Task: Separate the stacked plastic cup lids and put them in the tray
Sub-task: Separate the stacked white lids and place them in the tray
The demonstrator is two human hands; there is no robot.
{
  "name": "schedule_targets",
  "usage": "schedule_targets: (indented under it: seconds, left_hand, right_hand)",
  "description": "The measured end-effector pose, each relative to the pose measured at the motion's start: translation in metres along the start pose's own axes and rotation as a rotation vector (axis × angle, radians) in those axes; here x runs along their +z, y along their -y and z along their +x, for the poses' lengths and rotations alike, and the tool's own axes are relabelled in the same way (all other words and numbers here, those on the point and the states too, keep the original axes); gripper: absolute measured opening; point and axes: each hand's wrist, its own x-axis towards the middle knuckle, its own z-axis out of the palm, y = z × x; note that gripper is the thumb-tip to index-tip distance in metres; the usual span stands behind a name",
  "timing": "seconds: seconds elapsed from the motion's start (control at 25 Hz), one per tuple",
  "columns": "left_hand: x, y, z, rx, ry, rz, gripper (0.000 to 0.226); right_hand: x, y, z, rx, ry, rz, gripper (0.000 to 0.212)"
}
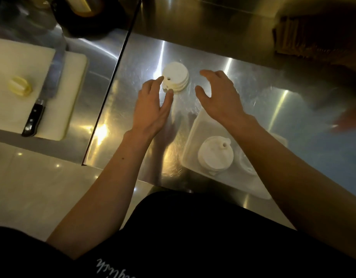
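A stack of white plastic cup lids point(177, 77) stands on the steel counter, with a small hole in the top lid. My left hand point(153, 105) is at its near left side, fingers apart, fingertips touching or almost touching the stack's edge. To the right of the stack hovers my right hand point(219, 93), open and apart from it. A white tray point(193, 141) lies at the near right, partly under my right forearm. One white lid point(215, 155) lies in it, and another pale piece point(247, 163) shows beside it, partly hidden by the arm.
A white cutting board point(32, 63) on the left counter carries a large knife point(44, 93) and a pale yellow ridged piece point(19, 86). A dark gap separates the two counters. Dark objects stand at the back left point(88, 15) and back right point(317, 37).
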Motion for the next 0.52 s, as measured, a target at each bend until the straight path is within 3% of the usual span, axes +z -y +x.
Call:
schedule_targets:
  seconds: [0.52]
  left_hand:
    - [0.023, 0.04, 0.074, -0.07, 0.177, -0.062, 0.054]
  right_hand:
    - [0.044, 0.008, 0.07, 0.218, 0.13, -0.025, 0.053]
